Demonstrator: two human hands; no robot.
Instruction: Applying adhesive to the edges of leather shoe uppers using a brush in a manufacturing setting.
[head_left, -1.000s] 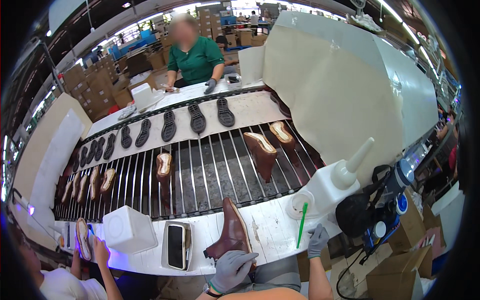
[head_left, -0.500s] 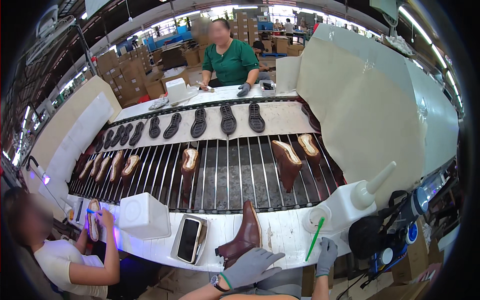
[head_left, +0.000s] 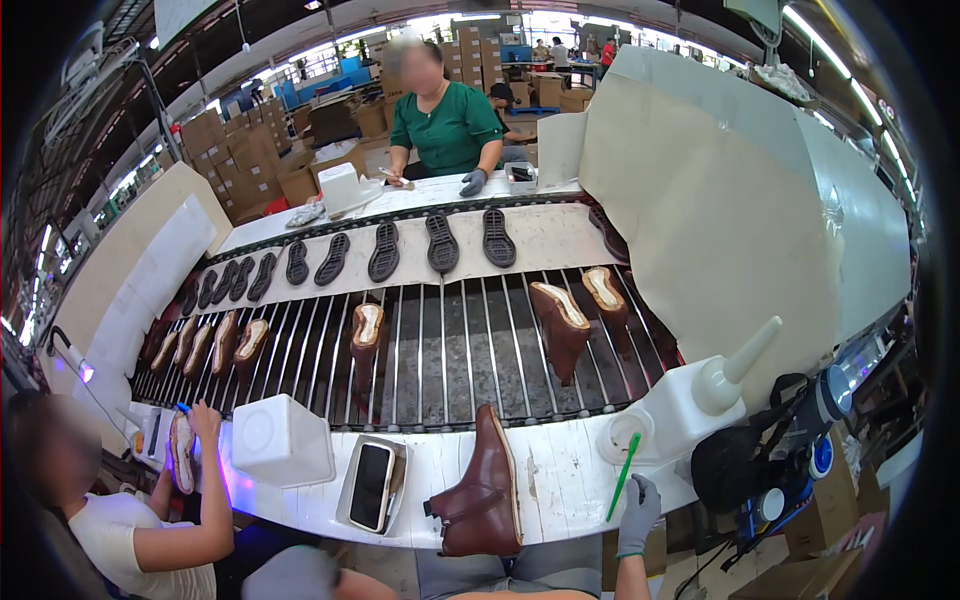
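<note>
A brown leather ankle boot (head_left: 474, 490) lies on its side at the front edge of the white bench, toe pointing away and pale bottom facing right. My left hand (head_left: 292, 573), in a grey glove, is at the lower edge, apart from the boot; motion smears its fingers. On the right, my gloved right hand (head_left: 640, 510) is over the bench edge with loosely bent fingers apart and nothing visible in them. Close beside it, a thin green stick (head_left: 624, 476) leans in a small round white cup (head_left: 626, 436) at the base of a white spouted bottle (head_left: 690, 405).
Behind the bench, a roller conveyor (head_left: 455, 350) carries upturned brown boots (head_left: 367, 330) and a strip of black soles (head_left: 442, 243). A phone (head_left: 372, 487) sits in a tray beside a white box (head_left: 282, 440). Co-workers sit at left and across; bags (head_left: 745, 455) crowd the right.
My left hand has left the boot and swung left to the lower edge. My right hand has shifted slightly left beside the green stick. The whole view has turned a little.
</note>
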